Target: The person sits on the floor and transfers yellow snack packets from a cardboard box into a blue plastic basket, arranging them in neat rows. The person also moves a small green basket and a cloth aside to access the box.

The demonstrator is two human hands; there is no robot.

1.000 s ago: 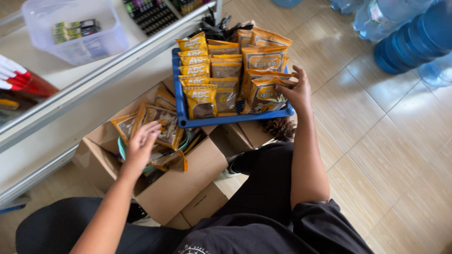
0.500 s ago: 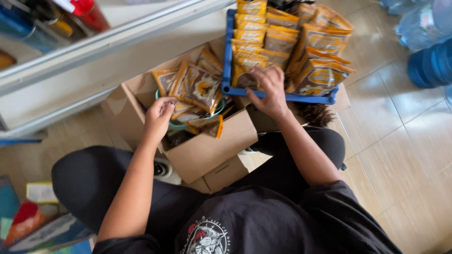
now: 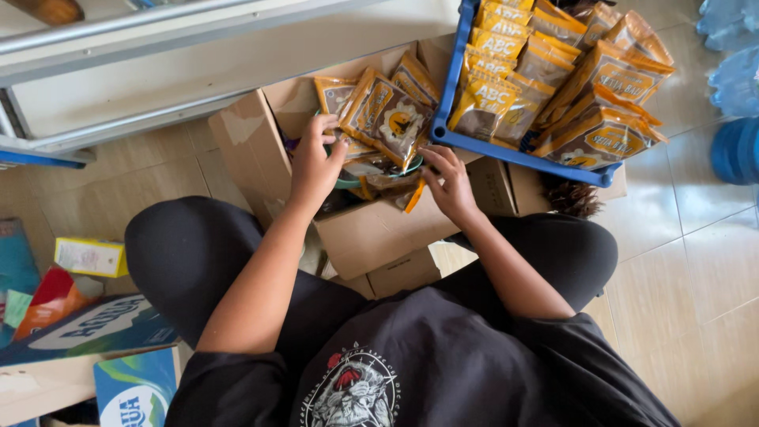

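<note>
I see my left hand (image 3: 315, 164) and right hand (image 3: 447, 180) both gripping glossy brown-and-orange foil sachets (image 3: 385, 119) inside the open cardboard box (image 3: 371, 233); my right hand has left the blue plastic crate (image 3: 506, 150).

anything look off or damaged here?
Minor only. The cardboard box has a torn, peeled patch on its left flap, and its sachets lie in a loose heap, unlike the neat rows in the blue tray. The left hand and right hand reach into it. Nothing spilled.
</note>
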